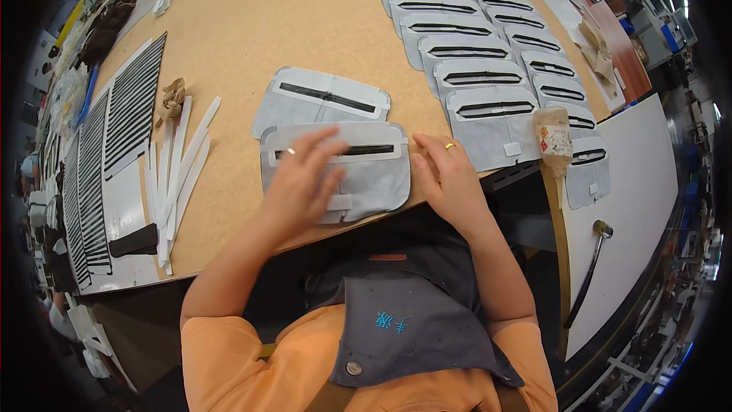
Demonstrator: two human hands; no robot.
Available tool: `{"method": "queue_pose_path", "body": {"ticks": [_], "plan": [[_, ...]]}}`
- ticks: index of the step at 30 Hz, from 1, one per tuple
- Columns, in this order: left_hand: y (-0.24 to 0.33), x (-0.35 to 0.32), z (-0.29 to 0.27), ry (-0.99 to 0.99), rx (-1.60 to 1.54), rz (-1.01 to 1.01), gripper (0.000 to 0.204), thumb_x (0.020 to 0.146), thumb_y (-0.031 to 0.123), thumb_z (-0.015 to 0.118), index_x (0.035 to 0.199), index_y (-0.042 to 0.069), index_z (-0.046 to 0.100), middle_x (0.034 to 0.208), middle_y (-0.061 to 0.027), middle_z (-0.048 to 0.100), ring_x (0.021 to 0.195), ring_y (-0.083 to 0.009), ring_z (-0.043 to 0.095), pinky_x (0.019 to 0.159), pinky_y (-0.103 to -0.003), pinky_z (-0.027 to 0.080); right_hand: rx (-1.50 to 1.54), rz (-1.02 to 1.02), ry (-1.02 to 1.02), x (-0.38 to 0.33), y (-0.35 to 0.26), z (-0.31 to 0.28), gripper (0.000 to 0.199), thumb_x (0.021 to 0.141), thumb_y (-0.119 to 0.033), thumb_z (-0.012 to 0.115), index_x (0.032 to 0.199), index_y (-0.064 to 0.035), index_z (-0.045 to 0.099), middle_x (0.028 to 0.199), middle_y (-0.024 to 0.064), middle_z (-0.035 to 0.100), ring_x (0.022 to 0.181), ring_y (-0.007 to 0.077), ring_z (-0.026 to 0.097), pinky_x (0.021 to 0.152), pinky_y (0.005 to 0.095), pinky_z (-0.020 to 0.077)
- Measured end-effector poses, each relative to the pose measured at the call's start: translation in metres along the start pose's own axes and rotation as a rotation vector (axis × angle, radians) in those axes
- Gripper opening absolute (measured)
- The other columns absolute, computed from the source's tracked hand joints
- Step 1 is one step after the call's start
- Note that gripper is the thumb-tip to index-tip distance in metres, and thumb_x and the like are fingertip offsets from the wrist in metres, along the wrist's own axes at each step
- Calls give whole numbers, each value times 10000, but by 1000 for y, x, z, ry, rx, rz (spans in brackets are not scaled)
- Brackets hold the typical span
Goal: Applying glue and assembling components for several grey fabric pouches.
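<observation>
A grey flat fabric panel [374, 187] lies at the table's near edge, with a white-framed black slot across its upper half and a small white tab below. My left hand [301, 179] is over its left part, fingers apart and smeared by motion, covering one end of the slot. Beside the panel's right edge is my right hand [450, 175], its thumb and fingers apart and slightly bent, nothing seen between them. A second similar panel [286, 111] lies just behind, partly covered by the first.
Overlapping rows of similar grey panels [488, 137] cover the right side. A bottle [554, 141] with pale contents lies by them, and a dark-handled brush or hammer [591, 267] on the white side table [637, 206]. White strips [183, 160] and black-striped sheets [133, 111] lie left.
</observation>
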State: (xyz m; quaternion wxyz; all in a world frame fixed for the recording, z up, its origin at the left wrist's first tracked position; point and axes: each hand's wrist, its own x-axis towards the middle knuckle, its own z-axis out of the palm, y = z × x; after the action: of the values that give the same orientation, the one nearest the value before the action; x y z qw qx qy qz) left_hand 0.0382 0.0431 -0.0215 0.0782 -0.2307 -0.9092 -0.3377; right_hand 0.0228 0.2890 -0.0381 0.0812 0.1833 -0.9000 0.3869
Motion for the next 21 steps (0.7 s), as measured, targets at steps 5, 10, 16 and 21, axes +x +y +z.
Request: {"method": "queue_pose_path", "body": {"ticks": [5,10,16,21], "plan": [[-78,7,-25,-96,495,-207,410,983,281,435,1360,125,471,1468,-87,396,1351,-300,357,1113,-476,239,-174,-109,-28,32,-12,22,465,802,-225,700,1168,20,550,1030,193,591,981,350,545,845,408,448],[-86,-4,4,-30,382,-339,481,968,316,441,1394,94,432,1497,-131,344,1383,-284,320,1136,-483,209,103,39,-174,38,8,38,418,717,-77,707,1102,10,571,735,114,551,635,247,542,599,369,449],[-102,33,4,262,253,-526,419,834,169,610,1202,17,481,1203,-248,483,1081,-404,519,911,-486,424,159,40,-189,30,23,38,181,793,1,624,941,11,519,791,82,473,722,187,499,653,301,429],[-95,40,-1,194,242,-599,319,734,-21,565,1039,-4,471,1031,-248,531,870,-414,598,752,-475,499,385,-101,-17,15,-15,24,101,879,24,528,967,3,485,842,72,493,754,149,492,670,265,417]]}}
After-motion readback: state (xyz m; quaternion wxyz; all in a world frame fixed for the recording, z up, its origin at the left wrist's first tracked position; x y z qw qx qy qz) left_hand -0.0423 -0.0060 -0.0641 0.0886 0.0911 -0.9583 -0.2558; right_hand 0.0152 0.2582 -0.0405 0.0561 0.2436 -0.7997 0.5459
